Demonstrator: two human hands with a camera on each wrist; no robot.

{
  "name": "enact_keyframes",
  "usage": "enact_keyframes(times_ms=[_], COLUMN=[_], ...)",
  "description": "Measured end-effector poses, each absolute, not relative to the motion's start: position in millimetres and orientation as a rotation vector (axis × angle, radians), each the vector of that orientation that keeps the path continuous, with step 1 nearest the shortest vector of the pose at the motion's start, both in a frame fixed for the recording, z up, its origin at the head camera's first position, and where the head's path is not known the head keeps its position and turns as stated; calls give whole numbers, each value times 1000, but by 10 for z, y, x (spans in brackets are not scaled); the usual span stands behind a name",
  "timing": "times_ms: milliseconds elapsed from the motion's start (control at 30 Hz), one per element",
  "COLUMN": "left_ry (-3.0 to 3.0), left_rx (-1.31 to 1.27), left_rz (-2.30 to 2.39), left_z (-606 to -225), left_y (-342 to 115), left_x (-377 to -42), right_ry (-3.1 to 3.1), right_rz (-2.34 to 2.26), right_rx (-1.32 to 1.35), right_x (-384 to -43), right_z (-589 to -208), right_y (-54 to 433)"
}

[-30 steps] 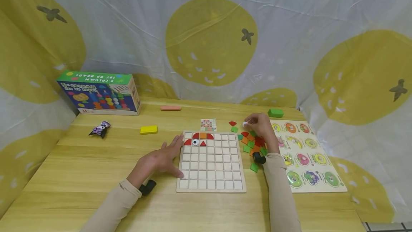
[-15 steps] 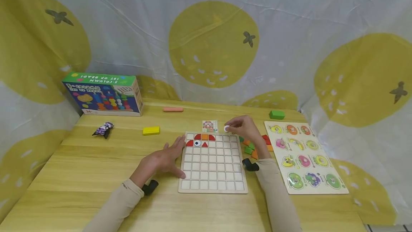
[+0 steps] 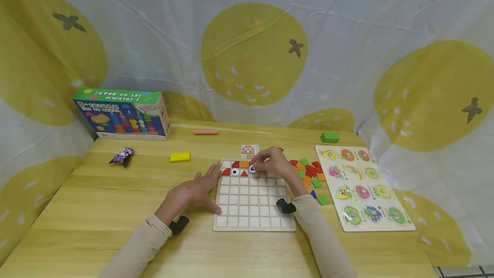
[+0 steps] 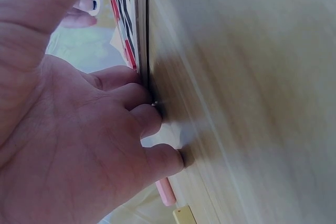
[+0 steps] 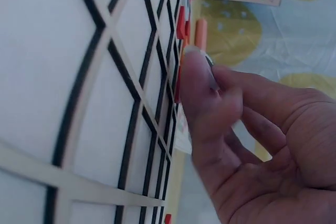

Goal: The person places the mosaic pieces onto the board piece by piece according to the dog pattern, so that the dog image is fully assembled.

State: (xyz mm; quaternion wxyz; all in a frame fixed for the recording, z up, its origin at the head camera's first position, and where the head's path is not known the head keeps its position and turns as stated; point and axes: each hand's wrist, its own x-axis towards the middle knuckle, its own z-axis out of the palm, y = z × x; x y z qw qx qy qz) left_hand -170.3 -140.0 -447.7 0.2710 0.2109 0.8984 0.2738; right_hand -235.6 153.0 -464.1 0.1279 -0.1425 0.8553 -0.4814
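Observation:
A wooden grid board [image 3: 251, 207] lies in front of the person. Its top rows hold red pieces, an orange square [image 3: 244, 164], a red triangle [image 3: 244, 173] and a round eye tile [image 3: 235, 172]. My right hand [image 3: 275, 163] pinches a second round eye tile [image 3: 252, 168] between thumb and fingertips, close over the second row right of the triangle. Resting at the board's left edge, my left hand [image 3: 197, 192] has its fingers spread, with fingertips against the rim and table in the left wrist view. A small pattern card [image 3: 248, 150] lies behind the board, partly covered by the right hand.
Loose red, orange and green pieces [image 3: 308, 170] lie right of the board, beside a fruit puzzle board [image 3: 370, 188]. Farther back are a green block [image 3: 329, 137], a salmon stick [image 3: 206, 131] and a bead-set box [image 3: 123, 115]. A yellow block [image 3: 179, 157] and a small purple figure [image 3: 122, 156] sit left.
My right hand has carried the round eye tile left from the loose pieces, past the card, to the board's second row. The left hand stays at the board's edge.

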Motion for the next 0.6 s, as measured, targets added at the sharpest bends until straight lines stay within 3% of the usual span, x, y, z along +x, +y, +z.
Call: enact_keyframes(times_ms=[600], left_ry=[2422], left_rx=[563], left_rz=[725], left_z=[-4484], left_y=[-1396], left_x=[-1699], right_ry=[2691], right_rz=[-1180], right_rx=[-394], right_x=[-2315], right_z=[-4682], right_y=[1437])
